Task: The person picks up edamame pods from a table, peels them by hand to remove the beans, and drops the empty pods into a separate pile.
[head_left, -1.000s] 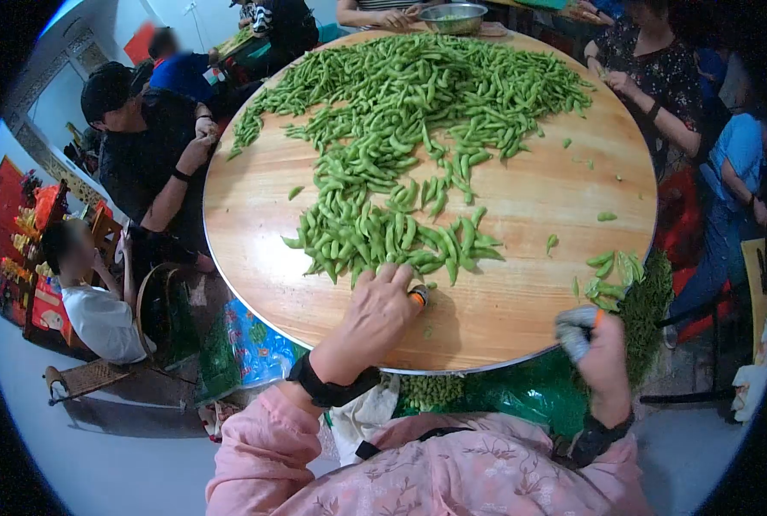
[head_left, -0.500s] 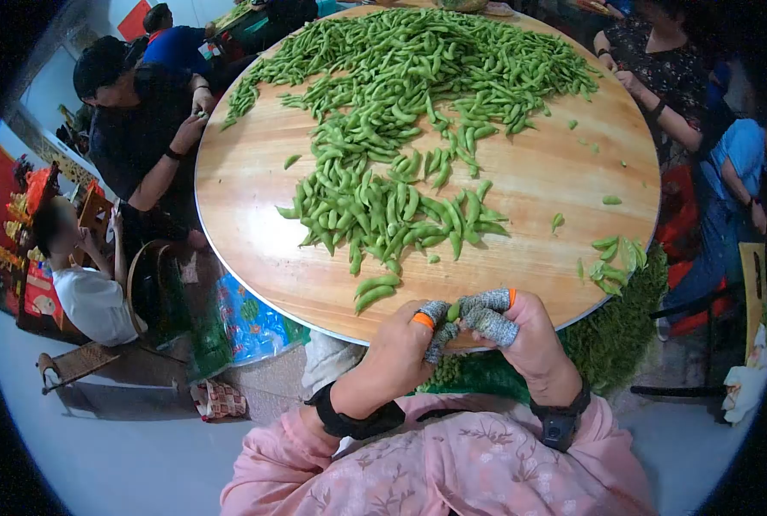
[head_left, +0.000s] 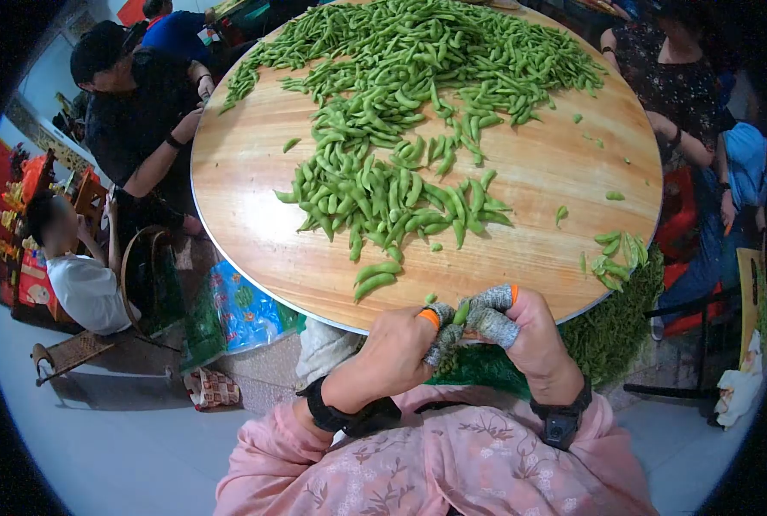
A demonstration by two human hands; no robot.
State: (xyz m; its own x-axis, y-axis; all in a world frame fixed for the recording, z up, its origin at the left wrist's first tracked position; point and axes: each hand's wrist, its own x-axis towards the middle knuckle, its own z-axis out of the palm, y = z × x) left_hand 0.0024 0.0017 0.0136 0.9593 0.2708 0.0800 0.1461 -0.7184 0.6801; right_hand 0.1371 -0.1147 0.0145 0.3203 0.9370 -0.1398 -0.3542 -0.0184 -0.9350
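A green edamame pod (head_left: 461, 312) is pinched between my two hands just over the table's near edge. My left hand (head_left: 394, 346) has its fingers closed at the pod's left side. On the right, my right hand (head_left: 534, 340) grips the same pod with thumb and fingers together. Grey knit covers with orange bands wrap the fingertips of both hands and partly hide the pod. Beside my left fingertips shows a small green bean or piece (head_left: 431, 298). Two loose pods (head_left: 375, 279) lie on the wood just beyond my left hand.
A large edamame heap (head_left: 435, 52) covers the far part of the round wooden table (head_left: 254, 215), trailing towards me. Pods and husks (head_left: 616, 258) lie at the right edge. Below the rim sits a green pile (head_left: 616, 340). People sit left and right; a blue bag (head_left: 246, 314) lies on the floor.
The pod between my fingertips shows more and stands more upright. A small green piece now appears by my left fingertips. The person at right has lowered a hand. The view has shifted slightly.
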